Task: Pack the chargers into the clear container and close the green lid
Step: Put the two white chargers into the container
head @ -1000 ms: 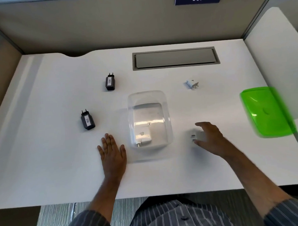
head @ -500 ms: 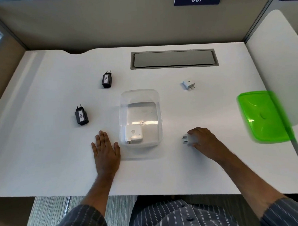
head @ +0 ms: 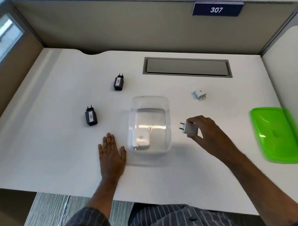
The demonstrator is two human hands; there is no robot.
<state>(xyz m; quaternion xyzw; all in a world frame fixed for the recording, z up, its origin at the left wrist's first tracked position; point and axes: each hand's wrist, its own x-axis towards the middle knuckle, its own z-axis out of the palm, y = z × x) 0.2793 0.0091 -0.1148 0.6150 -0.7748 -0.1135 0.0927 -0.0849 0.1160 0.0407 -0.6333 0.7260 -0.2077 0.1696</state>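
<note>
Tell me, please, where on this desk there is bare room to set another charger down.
The wide near-left stretch, bordered by the left hand and the black charger marked 002, is bare. So is the near edge between both forearms, below the clear container. It is tighter between the container and the green lid, where the right hand holds a white charger.

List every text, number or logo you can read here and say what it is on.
"307": dark blue sign on the partition.
"002": white label on the nearer black charger.
"026" or "028", too small to be sure: label on the farther black charger.
Apple logo, no words: white charger inside the clear container.
</note>
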